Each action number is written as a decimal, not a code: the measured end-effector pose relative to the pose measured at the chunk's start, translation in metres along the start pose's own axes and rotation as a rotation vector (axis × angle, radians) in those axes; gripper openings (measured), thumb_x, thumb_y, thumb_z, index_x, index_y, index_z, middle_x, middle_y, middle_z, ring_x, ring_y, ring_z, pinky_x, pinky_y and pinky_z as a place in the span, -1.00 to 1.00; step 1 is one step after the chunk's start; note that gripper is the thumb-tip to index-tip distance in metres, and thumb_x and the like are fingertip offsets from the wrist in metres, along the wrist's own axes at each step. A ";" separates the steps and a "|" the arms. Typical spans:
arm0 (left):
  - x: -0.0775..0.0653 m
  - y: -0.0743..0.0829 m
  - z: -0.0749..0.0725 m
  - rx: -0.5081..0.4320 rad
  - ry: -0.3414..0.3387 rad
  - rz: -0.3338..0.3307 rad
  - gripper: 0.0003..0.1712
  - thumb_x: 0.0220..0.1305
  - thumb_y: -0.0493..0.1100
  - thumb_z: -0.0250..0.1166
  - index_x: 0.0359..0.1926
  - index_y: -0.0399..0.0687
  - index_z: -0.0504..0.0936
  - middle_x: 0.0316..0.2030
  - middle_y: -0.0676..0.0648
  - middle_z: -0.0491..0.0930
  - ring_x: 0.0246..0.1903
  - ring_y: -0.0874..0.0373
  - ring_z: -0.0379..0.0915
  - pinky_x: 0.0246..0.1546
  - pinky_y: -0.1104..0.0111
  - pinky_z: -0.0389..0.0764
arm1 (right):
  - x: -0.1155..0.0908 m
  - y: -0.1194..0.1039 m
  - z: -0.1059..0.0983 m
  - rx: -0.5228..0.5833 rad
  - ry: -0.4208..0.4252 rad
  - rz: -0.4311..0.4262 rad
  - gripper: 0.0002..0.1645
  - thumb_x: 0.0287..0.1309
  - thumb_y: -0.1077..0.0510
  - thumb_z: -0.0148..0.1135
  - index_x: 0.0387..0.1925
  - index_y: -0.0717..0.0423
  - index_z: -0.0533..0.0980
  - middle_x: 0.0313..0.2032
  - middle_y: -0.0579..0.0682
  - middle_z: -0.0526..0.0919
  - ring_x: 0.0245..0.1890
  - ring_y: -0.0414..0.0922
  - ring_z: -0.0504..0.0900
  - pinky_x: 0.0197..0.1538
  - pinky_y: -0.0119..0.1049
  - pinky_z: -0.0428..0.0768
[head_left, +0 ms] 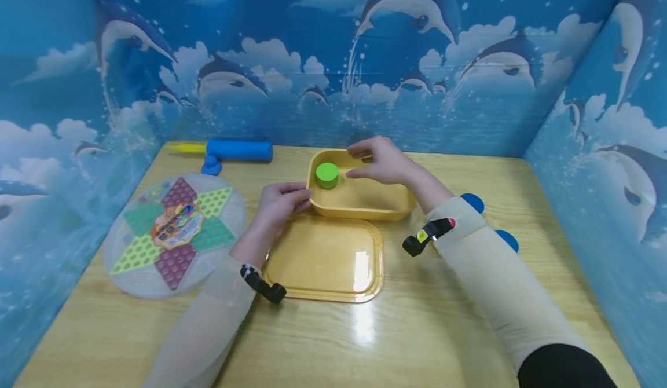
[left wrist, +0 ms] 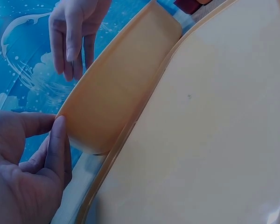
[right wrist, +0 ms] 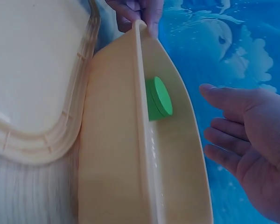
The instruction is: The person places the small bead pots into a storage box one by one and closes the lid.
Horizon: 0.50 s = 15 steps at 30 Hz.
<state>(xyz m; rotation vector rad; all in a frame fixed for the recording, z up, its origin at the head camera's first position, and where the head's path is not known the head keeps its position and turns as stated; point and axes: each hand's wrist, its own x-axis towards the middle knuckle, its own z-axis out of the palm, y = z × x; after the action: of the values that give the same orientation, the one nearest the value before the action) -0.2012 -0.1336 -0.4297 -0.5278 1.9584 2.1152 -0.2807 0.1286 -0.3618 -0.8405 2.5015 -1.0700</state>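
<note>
A yellow plastic box (head_left: 365,211) without its lid stands at the back middle of the table. Inside it, at the left end, is a round green container (head_left: 327,175). My left hand (head_left: 279,204) pinches the box's left rim between thumb and fingers, which the left wrist view shows closely. Over the box's right half hovers my right hand (head_left: 383,161), fingers apart and loosely bent, with nothing in them; the right wrist view shows it apart from the green container. The matching yellow lid (head_left: 323,257) lies flat in front of the box, under my left wrist.
At left lies a round Chinese checkers board (head_left: 177,234). Behind it are a blue and yellow pump (head_left: 239,150) and a small blue piece (head_left: 211,166). Two blue discs (head_left: 472,202) sit at right, partly behind my right sleeve. Dolphin-printed walls (head_left: 333,58) enclose the table.
</note>
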 end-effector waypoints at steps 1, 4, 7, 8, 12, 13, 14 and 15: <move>0.000 0.000 0.000 0.004 0.002 -0.003 -0.58 0.40 -0.30 0.45 0.23 -0.29 0.67 0.13 -0.23 0.61 -0.10 0.08 0.72 -0.05 0.36 0.79 | -0.004 0.000 -0.002 -0.005 0.003 0.002 -0.23 0.33 0.09 0.51 0.43 0.32 0.45 0.38 0.25 0.52 0.35 0.10 0.53 0.41 -0.07 0.56; 0.001 -0.001 -0.001 0.004 0.005 -0.010 -0.59 0.40 -0.30 0.46 0.22 -0.28 0.67 0.13 -0.22 0.60 -0.08 0.07 0.72 -0.05 0.36 0.79 | -0.018 0.001 -0.009 -0.015 0.013 0.008 -0.22 0.33 0.07 0.51 0.44 0.28 0.45 0.39 0.23 0.51 0.36 0.10 0.52 0.41 -0.07 0.55; 0.002 -0.001 -0.001 -0.001 0.005 -0.009 -0.59 0.39 -0.30 0.46 0.21 -0.29 0.67 0.13 -0.23 0.60 -0.08 0.07 0.72 -0.04 0.35 0.79 | -0.033 0.000 -0.015 -0.019 0.033 0.011 -0.23 0.33 0.06 0.52 0.45 0.25 0.46 0.39 0.21 0.52 0.37 0.10 0.51 0.41 -0.05 0.55; 0.002 -0.001 -0.001 -0.002 0.006 -0.009 -0.59 0.39 -0.30 0.46 0.21 -0.29 0.67 0.13 -0.23 0.60 -0.08 0.07 0.72 -0.04 0.35 0.79 | -0.038 0.000 -0.017 -0.020 0.040 0.012 -0.23 0.32 0.06 0.52 0.45 0.24 0.46 0.39 0.21 0.52 0.37 0.11 0.51 0.41 -0.03 0.55; 0.002 0.000 -0.001 0.011 0.011 -0.015 -0.60 0.39 -0.28 0.47 0.20 -0.26 0.68 0.13 -0.22 0.60 -0.07 0.06 0.72 -0.05 0.35 0.79 | -0.060 -0.002 -0.025 -0.021 0.072 0.017 -0.25 0.32 0.06 0.53 0.43 0.21 0.48 0.37 0.19 0.54 0.36 0.14 0.52 0.41 0.01 0.55; 0.002 0.000 0.000 0.013 0.011 -0.018 -0.60 0.39 -0.28 0.47 0.20 -0.25 0.68 0.13 -0.21 0.60 -0.06 0.06 0.72 -0.04 0.35 0.79 | -0.065 -0.002 -0.027 -0.023 0.081 0.018 -0.25 0.31 0.06 0.53 0.43 0.21 0.48 0.36 0.18 0.55 0.36 0.16 0.52 0.41 0.02 0.55; 0.002 0.000 0.000 0.014 0.011 -0.020 -0.60 0.39 -0.28 0.47 0.20 -0.25 0.68 0.13 -0.21 0.60 -0.05 0.05 0.72 -0.04 0.35 0.79 | -0.070 -0.002 -0.028 -0.022 0.089 0.017 -0.26 0.31 0.07 0.53 0.43 0.20 0.49 0.36 0.17 0.55 0.35 0.16 0.52 0.41 0.03 0.54; 0.002 0.000 0.000 0.016 0.011 -0.020 -0.60 0.39 -0.28 0.47 0.21 -0.24 0.68 0.14 -0.20 0.60 -0.05 0.05 0.72 -0.05 0.35 0.79 | -0.075 -0.002 -0.030 -0.022 0.095 0.014 -0.26 0.32 0.07 0.53 0.42 0.20 0.49 0.35 0.17 0.56 0.36 0.16 0.52 0.42 0.04 0.54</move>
<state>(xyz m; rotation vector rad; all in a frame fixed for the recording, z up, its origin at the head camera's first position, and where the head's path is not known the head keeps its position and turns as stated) -0.2028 -0.1335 -0.4302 -0.5547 1.9665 2.0869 -0.2351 0.1904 -0.3374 -0.7943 2.5979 -1.1049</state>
